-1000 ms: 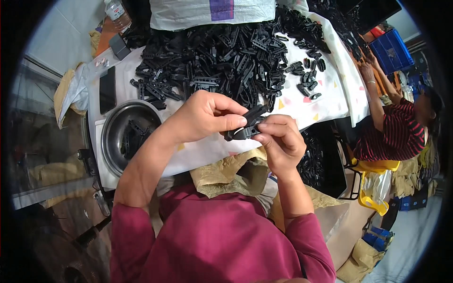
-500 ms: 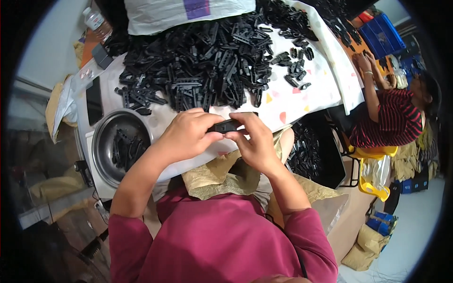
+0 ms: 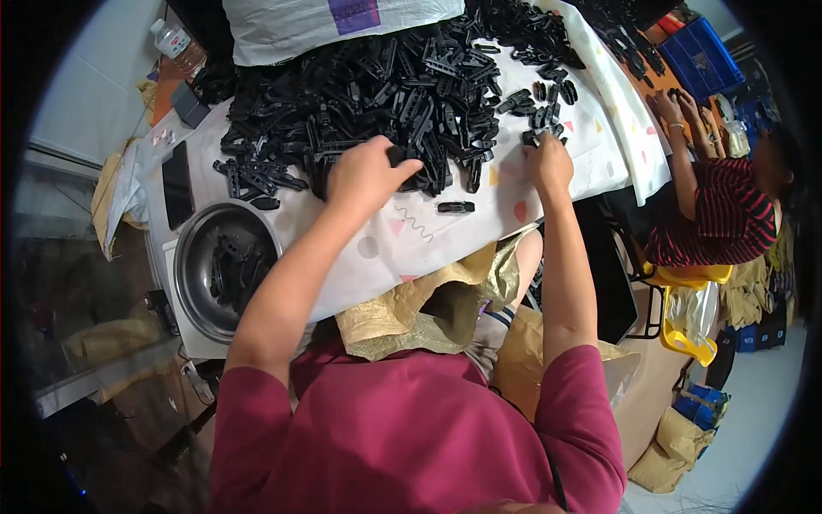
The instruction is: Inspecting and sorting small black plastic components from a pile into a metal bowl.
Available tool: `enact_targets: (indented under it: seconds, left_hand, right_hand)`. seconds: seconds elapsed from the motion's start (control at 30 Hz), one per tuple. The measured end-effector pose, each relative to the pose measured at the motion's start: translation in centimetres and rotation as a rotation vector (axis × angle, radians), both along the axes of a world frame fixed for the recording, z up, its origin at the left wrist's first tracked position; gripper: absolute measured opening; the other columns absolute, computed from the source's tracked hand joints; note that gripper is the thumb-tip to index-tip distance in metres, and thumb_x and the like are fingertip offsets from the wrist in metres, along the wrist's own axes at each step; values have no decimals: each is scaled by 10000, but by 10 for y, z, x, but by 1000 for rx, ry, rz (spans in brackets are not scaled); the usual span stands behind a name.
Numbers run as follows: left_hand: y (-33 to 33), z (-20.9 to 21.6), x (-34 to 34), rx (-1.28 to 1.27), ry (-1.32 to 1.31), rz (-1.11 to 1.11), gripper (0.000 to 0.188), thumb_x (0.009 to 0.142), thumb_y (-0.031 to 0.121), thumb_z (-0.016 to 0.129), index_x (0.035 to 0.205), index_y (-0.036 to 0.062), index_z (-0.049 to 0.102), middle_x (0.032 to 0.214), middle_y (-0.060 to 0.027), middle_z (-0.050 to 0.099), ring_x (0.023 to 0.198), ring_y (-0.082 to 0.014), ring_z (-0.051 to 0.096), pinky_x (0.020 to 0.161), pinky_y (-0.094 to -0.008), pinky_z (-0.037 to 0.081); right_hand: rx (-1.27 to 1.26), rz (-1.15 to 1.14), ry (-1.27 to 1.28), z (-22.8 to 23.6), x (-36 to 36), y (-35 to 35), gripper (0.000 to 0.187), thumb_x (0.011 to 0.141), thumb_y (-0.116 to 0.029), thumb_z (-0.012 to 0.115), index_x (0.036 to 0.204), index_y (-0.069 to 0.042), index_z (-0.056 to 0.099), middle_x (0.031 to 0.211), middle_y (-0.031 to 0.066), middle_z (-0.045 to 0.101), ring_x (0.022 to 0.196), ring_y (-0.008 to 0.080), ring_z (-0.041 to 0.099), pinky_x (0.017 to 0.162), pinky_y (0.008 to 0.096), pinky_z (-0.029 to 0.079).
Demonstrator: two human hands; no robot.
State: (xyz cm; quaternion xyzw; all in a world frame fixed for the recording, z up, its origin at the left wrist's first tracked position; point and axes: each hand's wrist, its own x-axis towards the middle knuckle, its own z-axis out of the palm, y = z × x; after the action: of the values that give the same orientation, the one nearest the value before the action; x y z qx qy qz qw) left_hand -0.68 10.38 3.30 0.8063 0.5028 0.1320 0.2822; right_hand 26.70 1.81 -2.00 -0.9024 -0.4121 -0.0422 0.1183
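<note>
A large heap of black plastic parts point(image 3: 368, 94), long and slotted, covers the patterned white cloth in front of me. At its near edge my left hand point(image 3: 368, 177) is curled around a black part point(image 3: 396, 157), thumb to the right; its other fingertips are hidden. Farther right, my right hand point(image 3: 550, 164) reaches to a small group of black parts point(image 3: 516, 103), its fingertips closed on one at the near end. Between the hands, a single black part point(image 3: 455, 207) lies apart on the cloth.
A metal bowl point(image 3: 184, 287) with several black parts stands left, near a phone point(image 3: 178, 184). A white sack point(image 3: 282, 34) sits behind the heap. Below the table at right is a black bin point(image 3: 612, 291). Another person point(image 3: 719, 206) works at the far right.
My hands, which held a black part together near the table edge, have separated. The left moved forward to the heap; the right went right and forward to the small group.
</note>
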Motion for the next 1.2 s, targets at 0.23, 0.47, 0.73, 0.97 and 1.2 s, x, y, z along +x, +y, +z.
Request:
enact_targets:
  seconds: [0.23,0.47,0.73,0.97,1.2]
  left_hand:
    - [0,-4,-11,63,-249,82,221,772,235,638,900,63,584,848,-139,617,745,-321,600,660,-383,471]
    - [-10,37,-27,-866,-892,-93,142,824,134,624,894,12,602,782,-58,620,619,-111,581,510,-227,463]
    - [-17,54,-44,-968,-874,-109,206,800,179,655,896,2,613,736,-64,611,579,-111,567,449,-230,440]
    - [-28,62,-47,-1050,-841,-180,195,811,215,645,865,29,625,689,-29,589,550,-91,528,453,-216,394]
    - [-29,60,-53,-295,-679,-488,315,750,236,717,937,3,614,702,-41,618,631,-115,585,580,-255,468]
  right_hand:
    - [580,232,1203,37,-71,-20,254,880,-123,492,1096,-8,559,889,33,584,751,86,531,535,209,454]
    - [607,643,1109,88,-140,-43,197,879,-50,536,1050,45,556,742,76,592,599,99,559,497,197,458]
    - [747,901,1198,104,-155,-57,122,756,121,582,868,73,576,1046,169,506,784,195,611,650,294,570]
    - [782,982,543,106,-164,-51,240,670,109,676,884,16,620,895,134,619,810,192,615,666,262,515]
    - [811,931,339,97,-165,-57,284,652,109,687,902,0,607,913,129,602,816,193,602,660,266,503]
